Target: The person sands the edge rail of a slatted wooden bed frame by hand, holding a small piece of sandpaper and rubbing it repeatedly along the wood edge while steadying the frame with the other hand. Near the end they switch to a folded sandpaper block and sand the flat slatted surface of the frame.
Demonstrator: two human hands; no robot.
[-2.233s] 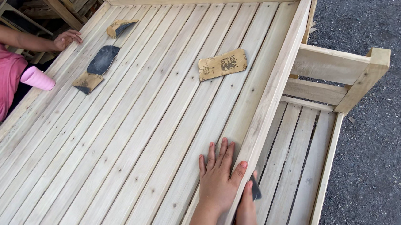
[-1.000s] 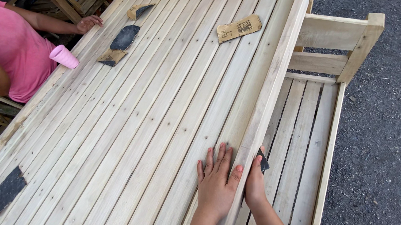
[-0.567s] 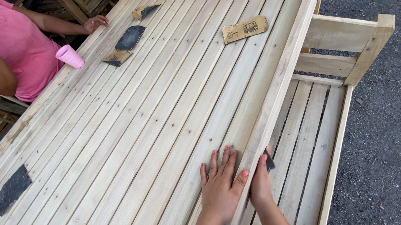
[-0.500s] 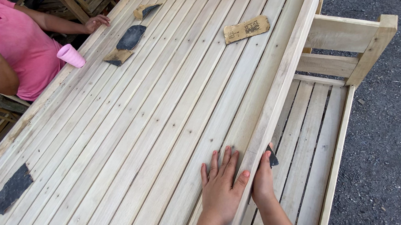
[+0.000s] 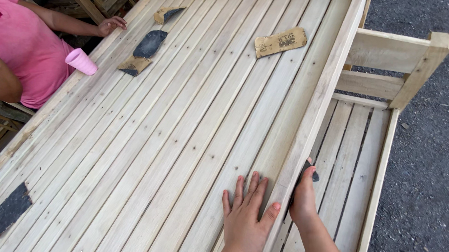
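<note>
Here the right hand (image 5: 303,197) pinches a dark sandpaper scrap (image 5: 309,171) against the outer face of the side rail (image 5: 321,98); the left hand (image 5: 247,219) lies flat, fingers spread, on the slats (image 5: 182,123). Sanding the rail edge, likely; next stroke needs steady pressure along it.

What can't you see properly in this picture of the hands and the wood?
- Head view: the dark sanding piece in the right hand is mostly hidden by fingers and the side rail.
- The rail's outer face, where that hand presses, faces away.
- The left hand, flat on the slats, has its wrist cut off by the bottom edge.
- The other person is cut off by the top-left edges.
</note>
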